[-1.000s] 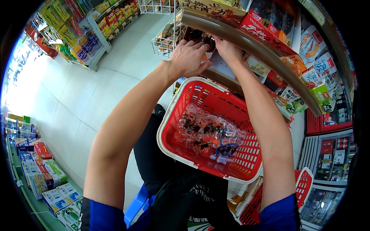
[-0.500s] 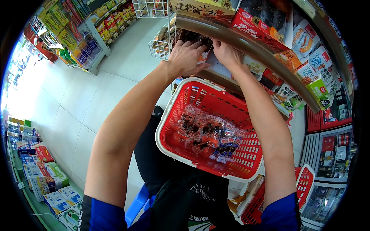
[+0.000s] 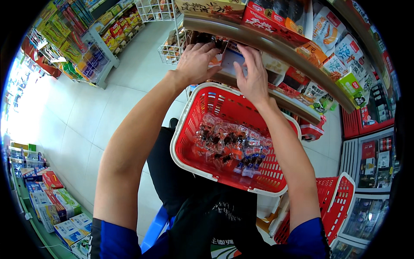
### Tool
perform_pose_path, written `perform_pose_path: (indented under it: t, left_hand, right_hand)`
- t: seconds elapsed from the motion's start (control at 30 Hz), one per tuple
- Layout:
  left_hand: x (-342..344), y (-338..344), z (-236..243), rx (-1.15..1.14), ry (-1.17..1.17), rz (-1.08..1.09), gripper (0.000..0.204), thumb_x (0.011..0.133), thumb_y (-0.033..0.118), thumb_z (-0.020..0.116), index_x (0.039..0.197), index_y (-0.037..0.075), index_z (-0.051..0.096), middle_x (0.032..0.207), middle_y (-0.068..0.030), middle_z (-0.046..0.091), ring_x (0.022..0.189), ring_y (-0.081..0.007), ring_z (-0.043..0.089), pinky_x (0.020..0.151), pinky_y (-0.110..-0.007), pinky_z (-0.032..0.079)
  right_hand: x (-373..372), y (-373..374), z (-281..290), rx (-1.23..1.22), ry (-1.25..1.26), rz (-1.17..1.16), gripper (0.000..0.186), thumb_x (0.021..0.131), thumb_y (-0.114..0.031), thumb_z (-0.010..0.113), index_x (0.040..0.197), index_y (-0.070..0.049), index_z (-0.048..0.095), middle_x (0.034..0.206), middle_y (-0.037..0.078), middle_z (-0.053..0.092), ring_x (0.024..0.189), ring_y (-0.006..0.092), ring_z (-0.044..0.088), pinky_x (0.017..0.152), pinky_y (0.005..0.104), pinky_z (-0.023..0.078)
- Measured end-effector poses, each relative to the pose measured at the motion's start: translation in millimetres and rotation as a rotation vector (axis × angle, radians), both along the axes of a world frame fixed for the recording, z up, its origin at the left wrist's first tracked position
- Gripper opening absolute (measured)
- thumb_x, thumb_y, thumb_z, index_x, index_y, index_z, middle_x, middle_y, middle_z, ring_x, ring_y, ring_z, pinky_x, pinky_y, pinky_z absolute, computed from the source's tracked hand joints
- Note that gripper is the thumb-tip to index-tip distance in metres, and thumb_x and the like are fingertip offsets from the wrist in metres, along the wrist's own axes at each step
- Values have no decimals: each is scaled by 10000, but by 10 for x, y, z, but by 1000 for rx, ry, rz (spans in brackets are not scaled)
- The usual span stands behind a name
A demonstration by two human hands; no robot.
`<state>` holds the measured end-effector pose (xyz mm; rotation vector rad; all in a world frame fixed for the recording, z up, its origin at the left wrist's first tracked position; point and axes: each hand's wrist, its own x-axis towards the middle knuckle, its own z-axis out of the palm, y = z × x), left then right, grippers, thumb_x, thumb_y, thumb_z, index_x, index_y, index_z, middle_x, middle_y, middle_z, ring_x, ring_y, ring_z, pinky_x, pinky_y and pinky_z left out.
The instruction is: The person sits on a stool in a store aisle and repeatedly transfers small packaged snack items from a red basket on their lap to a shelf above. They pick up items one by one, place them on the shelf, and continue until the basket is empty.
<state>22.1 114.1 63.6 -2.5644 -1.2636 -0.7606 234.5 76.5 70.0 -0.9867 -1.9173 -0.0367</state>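
Observation:
My left hand (image 3: 194, 64) lies over the near edge of a box of dark wrapped snacks (image 3: 221, 44) on the lower shelf. Its fingers hook over the edge and its thumb stays outside, gripping the box; part of the box is hidden. To its right, my right hand (image 3: 253, 77) is open and holds nothing, fingers apart in front of a pale bare patch of shelf (image 3: 230, 59). Below both hands a red shopping basket (image 3: 233, 97) with a white rim sits against my lap. Small clear-wrapped snacks (image 3: 230, 144) lie in it, some dark, some with blue wrapping.
A brown curved shelf edge (image 3: 267, 41) runs just above my hands, with snack boxes and bags over it. A white wire rack (image 3: 169, 54) stands at the left. Another red basket (image 3: 330, 203) is at lower right, beside a blue stool (image 3: 155, 231).
My right hand has drawn back from the shelf toward me and its fingers have opened. My left hand stays at the snack box. The view has shifted slightly.

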Motion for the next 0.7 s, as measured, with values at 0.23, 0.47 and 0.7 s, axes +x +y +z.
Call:
perform_pose_path:
  t: [0.23,0.47,0.7]
  left_hand:
    - [72,-460,-101,57,-253,-272,231,836,156,713,1049,76,673,973,-112,683,855,-336,661,752,-435,536]
    - [492,-1075,-960,-894,321,-156,355,869,237,672,1145,18,626,1028,-248,697,974,-398,683,863,-486,549]
    - [585,-1263,-1825,-1111,409,-143,550,846,271,690,1212,-94,502,1087,-310,668,1062,-437,652,928,-496,520]
  right_hand:
    - [135,-676,-439,-160,-14,177,231,887,-48,624,1115,-36,661,981,156,646,980,342,628,808,422,521]
    - [481,-994,-1837,-957,-371,-28,428,872,-280,701,1214,-32,635,1163,199,649,1123,365,603,969,462,490]
    - [238,-1105,-2236,-959,-459,-111,615,776,-321,792,1306,-120,554,1310,171,543,1243,362,520,1018,463,461]
